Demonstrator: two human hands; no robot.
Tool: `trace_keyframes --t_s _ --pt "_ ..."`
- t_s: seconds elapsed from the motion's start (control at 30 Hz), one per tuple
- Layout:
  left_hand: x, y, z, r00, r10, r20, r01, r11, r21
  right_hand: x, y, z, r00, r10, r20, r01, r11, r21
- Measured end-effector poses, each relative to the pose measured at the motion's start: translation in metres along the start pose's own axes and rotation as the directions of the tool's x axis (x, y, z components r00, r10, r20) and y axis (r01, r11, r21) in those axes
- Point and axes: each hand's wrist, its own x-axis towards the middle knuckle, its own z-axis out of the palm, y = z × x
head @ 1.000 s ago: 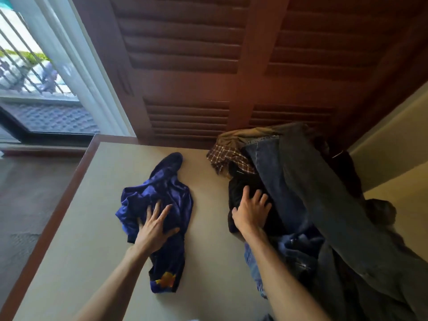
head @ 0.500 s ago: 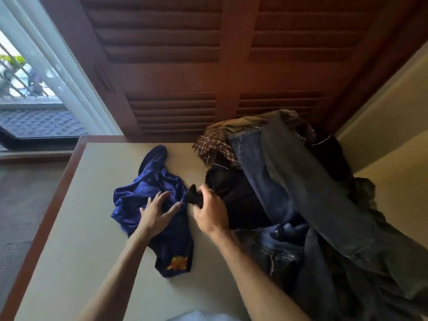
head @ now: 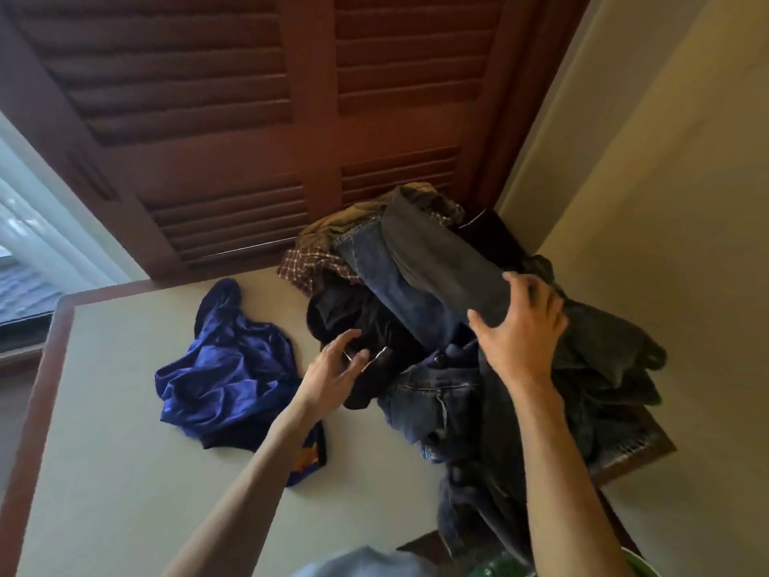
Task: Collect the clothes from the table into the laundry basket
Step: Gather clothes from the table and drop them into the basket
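Observation:
On the beige table lies a crumpled shiny blue garment, with nothing touching it. To its right is a heap of clothes: a black garment, blue jeans, grey trousers, a plaid shirt and an olive piece. My left hand hovers with spread fingers at the near edge of the black garment. My right hand lies spread over the grey trouser leg on top of the heap, thumb on its near side.
Brown louvred doors stand behind the table, and a cream wall is on the right. A window is at the left. A green rim shows at the bottom right edge. Clothes hang over the table's right edge.
My left hand lifted off the blue garment and moved right to the black one. My right hand let go of the black cloth and reached up right onto the grey trousers.

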Motion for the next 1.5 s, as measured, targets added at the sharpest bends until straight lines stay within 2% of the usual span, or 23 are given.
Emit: trace_keyframes --t_s 0.03,0.1,0.13,0.2,0.3,0.37,0.4,0.47,0.63,0.7,0.77,0.83,0.87,0.93,1.0,1.07,1.1,1.17,1.23,1.27,1.33,1.4,1.5 --pt "0.001 0.002 0.009 1.000 0.015 0.001 -0.015 0.996 0.093 0.006 0.020 -0.017 0.991 0.114 0.065 -0.104 0.985 -0.140" --pt "-0.002 0.012 0.023 1.000 0.008 -0.029 0.000 0.962 0.273 0.012 0.063 -0.038 0.902 0.349 0.256 -0.263 0.912 -0.315" --pt "-0.007 0.019 0.029 0.998 0.009 -0.061 0.012 0.944 0.329 0.010 0.081 -0.039 0.843 0.415 0.343 -0.298 0.890 -0.344" --pt "-0.019 0.037 0.040 0.995 0.060 -0.081 -0.022 0.916 0.401 -0.004 0.103 -0.024 0.781 0.438 0.446 -0.360 0.898 -0.251" --pt "-0.034 0.057 0.068 0.968 0.210 0.140 -0.252 0.774 0.581 -0.037 0.102 0.000 0.801 0.447 0.398 -0.441 0.890 -0.115" --pt "-0.035 0.060 0.092 0.937 0.165 0.309 -0.332 0.698 0.635 -0.048 0.093 0.005 0.820 0.453 0.349 -0.454 0.887 -0.084" --pt "-0.034 0.060 0.101 0.935 0.114 0.336 -0.313 0.713 0.627 -0.050 0.087 0.003 0.823 0.460 0.333 -0.463 0.883 -0.075" --pt "-0.025 0.053 0.107 0.953 0.058 0.297 -0.229 0.782 0.580 -0.055 0.080 0.000 0.835 0.455 0.309 -0.476 0.879 -0.008" --pt "-0.001 0.039 0.060 0.986 0.158 0.050 -0.163 0.876 0.454 -0.068 0.075 -0.018 0.910 0.327 0.253 -0.402 0.843 0.356" --pt "-0.006 0.039 0.032 0.986 0.155 -0.057 -0.116 0.894 0.434 -0.067 0.080 -0.026 0.861 0.425 0.279 -0.507 0.680 0.530" --pt "-0.017 0.023 -0.006 0.977 0.118 -0.180 -0.040 0.922 0.385 -0.062 0.089 -0.037 0.739 0.618 0.270 -0.593 0.405 0.696" --pt "-0.029 -0.004 -0.054 0.954 0.041 -0.297 0.045 0.960 0.276 -0.053 0.099 -0.055 0.634 0.723 0.274 -0.544 0.166 0.822" --pt "-0.032 -0.019 -0.080 0.937 0.003 -0.350 0.079 0.972 0.219 -0.047 0.106 -0.061 0.616 0.744 0.260 -0.505 0.120 0.855" --pt "-0.034 -0.036 -0.124 0.888 -0.028 -0.460 0.101 0.985 0.137 -0.039 0.110 -0.072 0.648 0.737 0.193 -0.473 0.191 0.860" --pt "-0.031 -0.038 -0.145 0.865 -0.025 -0.501 0.084 0.992 0.095 -0.038 0.106 -0.070 0.761 0.637 0.124 -0.477 0.420 0.772" --pt "-0.026 -0.020 -0.140 0.919 0.011 -0.394 0.047 0.989 0.138 -0.047 0.095 -0.055 0.884 0.410 0.227 -0.460 0.670 0.582" --pt "-0.027 -0.008 -0.131 0.956 0.041 -0.290 0.015 0.983 0.185 -0.055 0.090 -0.040 0.878 0.294 0.377 -0.449 0.780 0.436" --pt "-0.028 0.006 -0.098 0.997 0.033 -0.071 -0.011 0.958 0.288 -0.078 0.076 -0.003 0.692 0.209 0.691 -0.322 0.946 0.036" --pt "-0.030 0.009 -0.054 0.992 -0.120 0.039 0.090 0.890 0.448 -0.114 0.063 0.039 0.566 0.241 0.789 -0.019 0.960 -0.279" --pt "-0.031 0.001 -0.031 0.986 -0.163 0.045 0.113 0.831 0.545 -0.133 0.059 0.058 0.571 0.237 0.786 0.089 0.934 -0.346" --pt "-0.036 -0.017 0.013 0.987 -0.156 0.028 0.099 0.746 0.659 -0.161 0.052 0.080 0.654 0.219 0.724 0.174 0.888 -0.426" --pt "-0.038 -0.036 0.041 0.994 -0.104 -0.019 0.089 0.735 0.673 -0.162 0.052 0.085 0.747 0.192 0.636 0.181 0.862 -0.473" --pt "-0.033 -0.049 0.055 0.996 -0.037 -0.084 0.083 0.745 0.661 -0.136 0.056 0.075 0.769 0.186 0.612 0.159 0.871 -0.464"
